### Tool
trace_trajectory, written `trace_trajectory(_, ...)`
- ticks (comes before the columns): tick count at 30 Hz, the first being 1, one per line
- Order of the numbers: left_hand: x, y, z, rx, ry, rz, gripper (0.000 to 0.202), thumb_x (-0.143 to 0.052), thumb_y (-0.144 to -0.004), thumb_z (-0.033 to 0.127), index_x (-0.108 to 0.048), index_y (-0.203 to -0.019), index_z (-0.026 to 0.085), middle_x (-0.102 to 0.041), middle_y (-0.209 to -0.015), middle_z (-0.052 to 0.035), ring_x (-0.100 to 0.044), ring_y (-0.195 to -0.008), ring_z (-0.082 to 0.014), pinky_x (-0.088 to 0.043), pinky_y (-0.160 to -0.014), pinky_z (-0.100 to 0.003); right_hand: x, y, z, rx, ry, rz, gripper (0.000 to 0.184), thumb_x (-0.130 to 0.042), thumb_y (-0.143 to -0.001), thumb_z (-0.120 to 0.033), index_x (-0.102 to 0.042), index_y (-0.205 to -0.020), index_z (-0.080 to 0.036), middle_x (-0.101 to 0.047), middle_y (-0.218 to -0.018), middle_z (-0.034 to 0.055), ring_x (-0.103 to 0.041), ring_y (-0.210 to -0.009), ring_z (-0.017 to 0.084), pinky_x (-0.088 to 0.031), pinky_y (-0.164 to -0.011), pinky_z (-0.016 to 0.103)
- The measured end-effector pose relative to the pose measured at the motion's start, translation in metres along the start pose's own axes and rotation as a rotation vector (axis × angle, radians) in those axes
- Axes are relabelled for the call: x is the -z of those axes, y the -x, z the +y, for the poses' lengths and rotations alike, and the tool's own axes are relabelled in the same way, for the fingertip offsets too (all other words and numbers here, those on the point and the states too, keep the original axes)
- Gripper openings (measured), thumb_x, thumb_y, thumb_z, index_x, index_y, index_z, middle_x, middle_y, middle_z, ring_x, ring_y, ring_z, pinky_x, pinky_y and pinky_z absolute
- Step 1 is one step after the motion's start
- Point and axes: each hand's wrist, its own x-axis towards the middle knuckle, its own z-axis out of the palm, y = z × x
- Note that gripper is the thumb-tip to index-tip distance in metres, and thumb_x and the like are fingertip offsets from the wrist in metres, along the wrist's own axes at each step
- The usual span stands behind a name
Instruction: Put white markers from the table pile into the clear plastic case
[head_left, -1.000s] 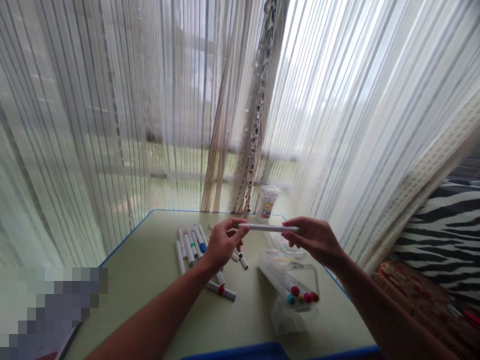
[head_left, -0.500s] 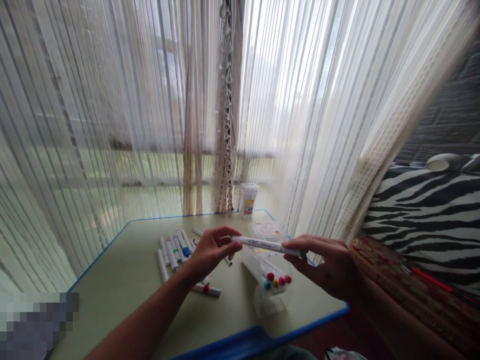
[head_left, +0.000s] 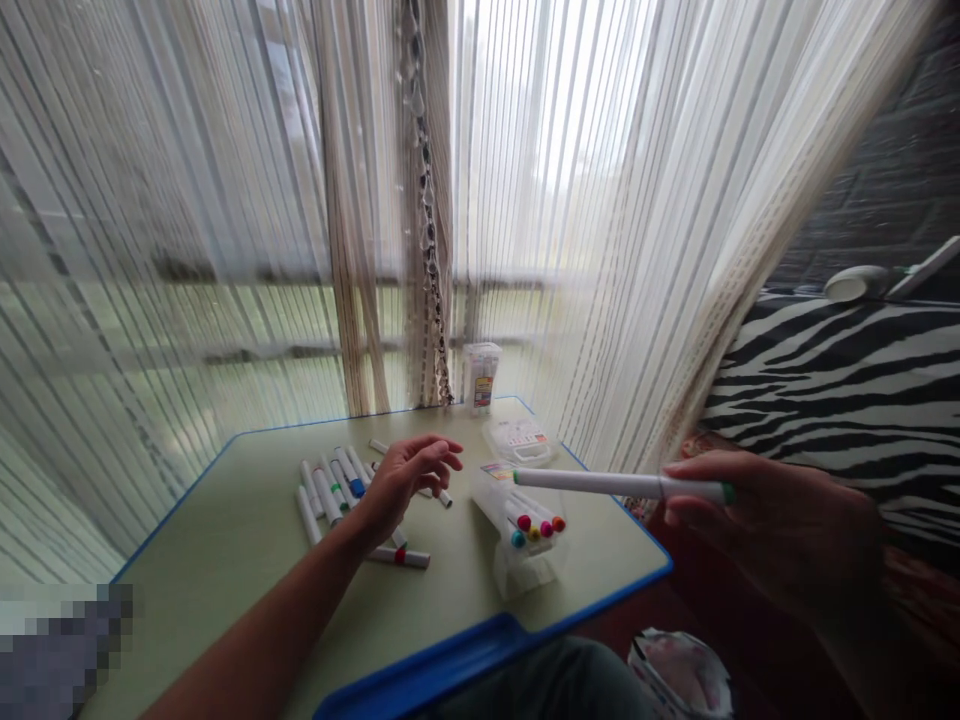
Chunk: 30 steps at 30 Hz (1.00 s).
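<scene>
A white marker (head_left: 592, 484) with green ends is pinched near its right end by my right hand (head_left: 772, 520), held up to the right of the clear case. My left hand (head_left: 411, 482) hovers over the table with its fingers apart and nothing in them. Beneath and beside it lie several loose white markers (head_left: 330, 487), some with blue, green or red bands. The clear plastic marker case (head_left: 525, 575) lies on the table between my hands, with several markers (head_left: 534, 530) in it, their red, yellow, pink, orange and teal ends toward me.
The pale table (head_left: 247, 560) has a blue rim and a blue tray (head_left: 420, 665) at its near edge. A clear container (head_left: 482, 378) stands at the back beside the case's lid (head_left: 519, 440). String curtains (head_left: 225, 200) hang behind. A white bag (head_left: 679, 675) sits below right.
My left hand has let go of the marker and drawn slightly left. My right hand has carried the marker to the right. The whole view has shifted a little.
</scene>
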Motion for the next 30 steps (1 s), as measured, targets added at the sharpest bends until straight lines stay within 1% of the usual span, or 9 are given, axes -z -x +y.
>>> trace_trajectory(3, 0.0, -0.002, -0.004, 0.025, -0.068, 0.061, 0.032, -0.066, -0.075, 0.04, -0.068, -0.086, 0.01, -0.065, -0.076, -0.0075, -0.054, -0.056, -0.0113, -0.042, -0.049, -0.022, 0.012, 0.006, -0.001, 0.044, 0.107, -0.005, 0.012, -0.072, -0.078, -0.037, -0.071, -0.088, -0.031, -0.073, -0.067, -0.0009, -0.066, -0.05, 0.017, -0.048, -0.042, 0.026)
trace_trajectory(7, -0.001, -0.005, -0.009, 0.053, -0.12, 0.088, 0.032, -0.068, -0.072, 0.04, -0.068, -0.084, 0.01, -0.066, -0.074, -0.0073, -0.053, -0.053, -0.0108, -0.042, -0.047, -0.022, 0.01, 0.012, -0.006, 0.133, 0.043, -0.066, 0.018, -0.073, -0.078, -0.028, -0.069, -0.095, -0.03, -0.074, -0.076, -0.0006, -0.066, -0.053, 0.015, -0.048, -0.043, 0.024)
trace_trajectory(10, -0.001, -0.005, -0.011, 0.065, -0.132, 0.092, 0.031, -0.069, -0.072, 0.039, -0.068, -0.084, 0.01, -0.066, -0.074, -0.0065, -0.053, -0.053, -0.0102, -0.041, -0.047, -0.021, -0.002, 0.013, -0.009, 0.225, 0.003, -0.138, 0.026, -0.074, -0.077, -0.019, -0.067, -0.1, -0.027, -0.074, -0.078, 0.0005, -0.066, -0.056, 0.013, -0.052, -0.051, 0.022)
trace_trajectory(13, -0.002, -0.004, -0.01, 0.069, -0.157, 0.093, 0.029, -0.069, -0.073, 0.038, -0.069, -0.084, 0.01, -0.066, -0.074, -0.0066, -0.054, -0.055, -0.0106, -0.043, -0.049, -0.021, -0.021, 0.012, -0.01, 0.286, -0.012, -0.159, 0.024, -0.071, -0.079, -0.018, -0.066, -0.102, -0.024, -0.074, -0.081, 0.0022, -0.068, -0.064, 0.014, -0.054, -0.06, 0.022)
trace_trajectory(15, -0.002, -0.003, -0.009, 0.071, -0.18, 0.088, 0.028, -0.069, -0.074, 0.036, -0.069, -0.085, 0.01, -0.066, -0.075, -0.0069, -0.055, -0.057, -0.0113, -0.043, -0.05, -0.022, -0.034, 0.01, -0.01, 0.325, -0.028, -0.203, 0.021, -0.068, -0.082, -0.018, -0.065, -0.102, -0.022, -0.074, -0.081, 0.003, -0.068, -0.066, 0.014, -0.053, -0.061, 0.022)
trace_trajectory(19, -0.002, -0.002, -0.01, 0.092, -0.206, 0.077, 0.028, -0.068, -0.076, 0.036, -0.069, -0.086, 0.01, -0.067, -0.075, -0.0077, -0.056, -0.058, -0.0116, -0.043, -0.051, -0.022, -0.058, 0.006, -0.011, 0.344, -0.036, -0.298, 0.013, -0.062, -0.087, -0.021, -0.067, -0.099, -0.019, -0.072, -0.077, 0.0048, -0.067, -0.065, 0.014, -0.051, -0.061, 0.022)
trace_trajectory(21, 0.0, -0.003, -0.012, 0.097, -0.214, 0.077, 0.028, -0.067, -0.076, 0.037, -0.069, -0.086, 0.01, -0.067, -0.076, -0.008, -0.055, -0.057, -0.0113, -0.043, -0.051, -0.022, -0.067, 0.004, -0.011, 0.364, -0.013, -0.347, 0.013, -0.059, -0.09, -0.023, -0.067, -0.099, -0.018, -0.071, -0.078, 0.0059, -0.067, -0.067, 0.015, -0.051, -0.062, 0.022)
trace_trajectory(26, 0.004, -0.006, -0.017, 0.121, -0.233, 0.026, 0.029, -0.067, -0.077, 0.037, -0.068, -0.088, 0.01, -0.067, -0.077, -0.008, -0.055, -0.057, -0.0113, -0.044, -0.052, -0.023, -0.081, 0.001, -0.008, 0.424, 0.069, -0.497, 0.022, -0.053, -0.094, -0.029, -0.064, -0.106, -0.014, -0.07, -0.085, 0.0086, -0.066, -0.071, 0.018, -0.051, -0.061, 0.027)
trace_trajectory(30, 0.006, -0.006, -0.019, 0.111, -0.251, 0.018, 0.027, -0.065, -0.079, 0.035, -0.068, -0.089, 0.01, -0.067, -0.078, -0.008, -0.055, -0.058, -0.0111, -0.045, -0.052, -0.022, -0.083, 0.002, -0.003, 0.433, 0.095, -0.544, 0.027, -0.049, -0.096, -0.029, -0.062, -0.112, -0.012, -0.07, -0.092, 0.0104, -0.068, -0.074, 0.019, -0.052, -0.062, 0.028)
